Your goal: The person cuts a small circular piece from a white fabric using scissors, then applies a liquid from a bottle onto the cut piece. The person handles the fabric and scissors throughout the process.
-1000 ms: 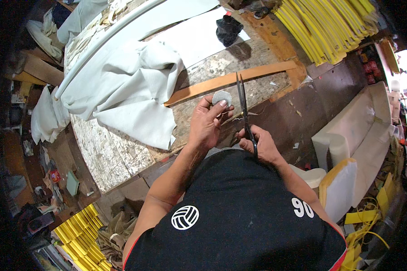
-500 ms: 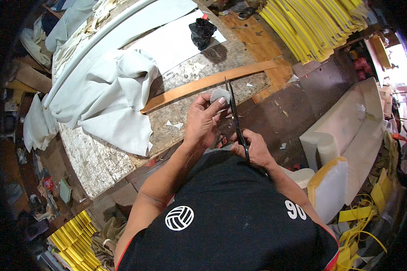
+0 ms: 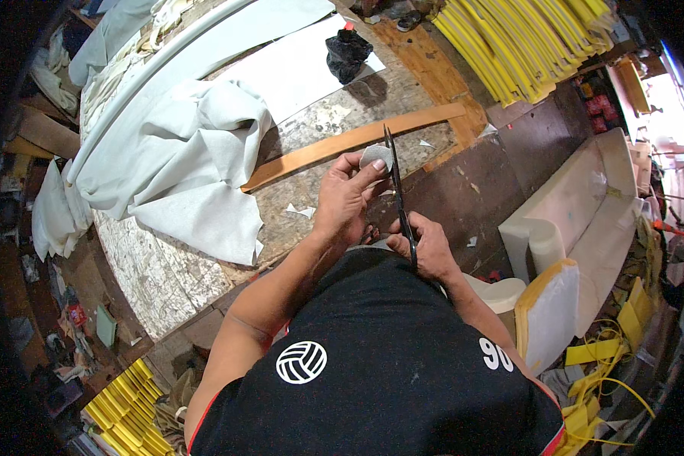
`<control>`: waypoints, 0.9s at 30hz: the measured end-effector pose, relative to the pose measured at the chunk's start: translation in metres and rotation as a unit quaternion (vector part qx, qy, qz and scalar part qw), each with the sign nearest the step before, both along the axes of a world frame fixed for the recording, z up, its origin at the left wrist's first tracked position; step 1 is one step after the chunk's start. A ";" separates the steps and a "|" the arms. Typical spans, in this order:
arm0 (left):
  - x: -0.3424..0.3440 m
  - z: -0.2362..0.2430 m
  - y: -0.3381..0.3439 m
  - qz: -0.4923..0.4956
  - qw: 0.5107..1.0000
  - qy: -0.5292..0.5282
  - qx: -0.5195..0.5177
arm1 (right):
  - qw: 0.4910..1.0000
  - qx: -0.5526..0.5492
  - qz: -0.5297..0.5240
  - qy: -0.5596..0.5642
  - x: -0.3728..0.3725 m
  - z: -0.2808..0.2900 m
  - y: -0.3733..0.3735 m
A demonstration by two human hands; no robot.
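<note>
My left hand (image 3: 346, 191) pinches a small, rounded piece of light grey fabric (image 3: 376, 156) between thumb and fingers. In my right hand (image 3: 429, 247) is a pair of long black scissors (image 3: 400, 199), with the blades pointing away from me and up along the right edge of the piece. The blades look closed or nearly so. Both hands are held in front of my body, near the edge of the worn worktable (image 3: 159, 277). On that table, left of my hands, lies a large crumpled sheet of light grey fabric (image 3: 197, 171).
A wooden strip (image 3: 349, 142) crosses the table beyond my hands, with small fabric scraps (image 3: 302, 210) nearby. A black plastic bag (image 3: 348, 56) sits on a white sheet (image 3: 289, 74). Yellow foam strips (image 3: 517, 45) are stacked far right; a beige sofa-like frame (image 3: 574, 205) stands right.
The fabric piece has turned slightly in my left hand and shifted a little to the right. The scissors stay beside its edge, tilted slightly differently. The whole view has shifted a little.
</note>
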State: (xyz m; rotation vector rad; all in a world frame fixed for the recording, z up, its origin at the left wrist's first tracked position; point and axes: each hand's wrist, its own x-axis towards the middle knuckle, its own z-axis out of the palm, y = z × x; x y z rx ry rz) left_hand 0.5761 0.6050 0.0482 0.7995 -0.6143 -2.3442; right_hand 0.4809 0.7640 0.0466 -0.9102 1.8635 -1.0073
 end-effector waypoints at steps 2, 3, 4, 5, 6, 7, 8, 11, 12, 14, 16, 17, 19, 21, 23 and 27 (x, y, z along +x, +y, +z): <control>0.003 -0.002 -0.003 -0.004 1.000 0.000 0.006 | 1.000 0.003 -0.003 -0.006 0.004 0.003 -0.004; 0.004 -0.003 -0.005 -0.006 1.000 0.000 0.008 | 1.000 0.002 -0.002 -0.004 0.005 0.002 -0.005; 0.005 -0.002 -0.007 -0.010 1.000 -0.003 0.010 | 1.000 0.001 -0.001 -0.002 0.005 0.000 -0.006; 0.006 -0.001 -0.009 -0.014 1.000 -0.006 0.012 | 1.000 -0.001 0.001 -0.001 0.006 0.000 -0.007; 0.007 -0.001 -0.010 -0.018 1.000 -0.009 0.013 | 1.000 0.007 0.000 -0.004 0.007 0.000 -0.008; 0.008 -0.001 -0.011 -0.018 1.000 -0.008 0.014 | 1.000 0.014 0.000 -0.008 0.007 0.002 -0.009; 0.009 -0.002 -0.012 -0.018 1.000 -0.008 0.015 | 1.000 0.021 0.000 -0.012 0.008 0.003 -0.010; 0.010 -0.002 -0.016 -0.023 0.999 -0.012 0.019 | 1.000 -0.004 0.005 -0.002 0.008 0.002 -0.011; 0.011 -0.001 -0.017 -0.025 0.999 -0.015 0.021 | 1.000 0.004 0.010 -0.007 0.008 0.003 -0.011; 0.011 0.002 -0.019 -0.015 1.000 -0.017 0.016 | 0.999 0.022 0.019 -0.017 0.007 0.007 -0.012; 0.012 0.002 -0.021 -0.012 1.000 -0.016 0.011 | 0.999 0.034 0.030 0.003 0.006 0.014 -0.014; 0.013 0.001 -0.023 -0.015 1.000 -0.014 0.007 | 0.999 0.040 0.035 0.014 0.006 0.015 -0.014; 0.014 0.001 -0.025 -0.018 1.000 -0.011 0.002 | 0.999 0.040 0.031 0.010 0.006 0.015 -0.014; 0.015 0.002 -0.026 -0.018 1.000 -0.009 0.000 | 0.999 0.040 0.028 0.000 0.006 0.014 -0.013; 0.015 0.002 -0.027 -0.016 1.000 -0.004 0.004 | 0.999 0.040 0.025 -0.018 0.006 0.010 -0.011; 0.014 0.002 -0.027 -0.015 1.000 0.000 0.006 | 0.999 0.032 0.005 -0.025 0.006 0.007 -0.010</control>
